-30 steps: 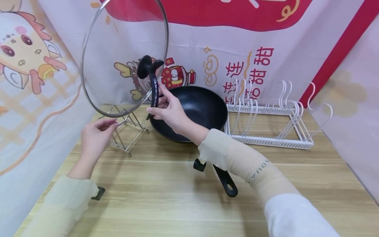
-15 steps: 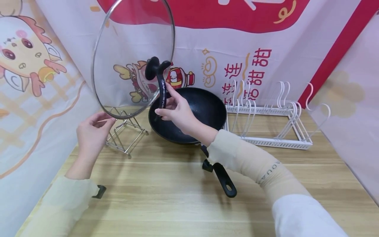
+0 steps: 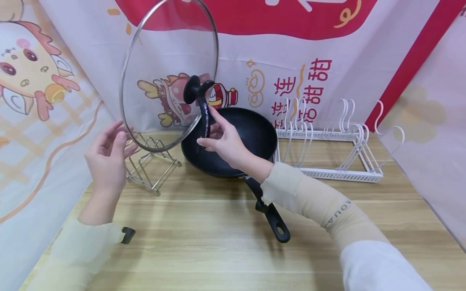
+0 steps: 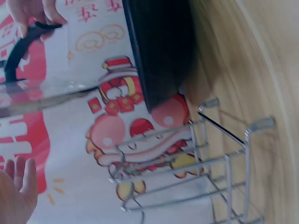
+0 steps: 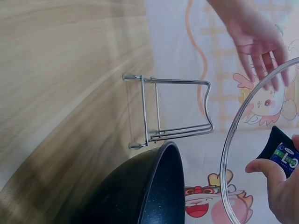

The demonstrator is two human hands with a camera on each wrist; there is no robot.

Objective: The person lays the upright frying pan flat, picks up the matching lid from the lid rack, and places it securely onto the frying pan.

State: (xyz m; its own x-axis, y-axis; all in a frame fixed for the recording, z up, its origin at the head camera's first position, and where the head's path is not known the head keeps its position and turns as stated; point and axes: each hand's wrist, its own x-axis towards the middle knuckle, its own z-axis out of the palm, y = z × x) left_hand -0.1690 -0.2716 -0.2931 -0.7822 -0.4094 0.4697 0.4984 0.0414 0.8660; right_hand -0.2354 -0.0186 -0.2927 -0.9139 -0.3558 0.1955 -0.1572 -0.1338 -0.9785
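Observation:
A round glass lid with a metal rim is held upright, tilted, above the wire stand. My right hand grips its black curved handle, thumb on the near side. My left hand is beside the lid's lower left rim, fingers loosely extended; the right wrist view shows the left hand with nothing in its grasp. Whether its fingertips touch the rim is unclear. Behind my right hand sits a black frying pan, its handle pointing toward me.
A small metal wire stand stands left of the pan on the wooden table. To the pan's right is a white rack with upright curved dividers. A printed cloth hangs behind.
The lid has shifted to the right with my right hand. My left hand, its fingers earlier bunched at the lid's lower rim, has risen slightly and its fingers have spread.

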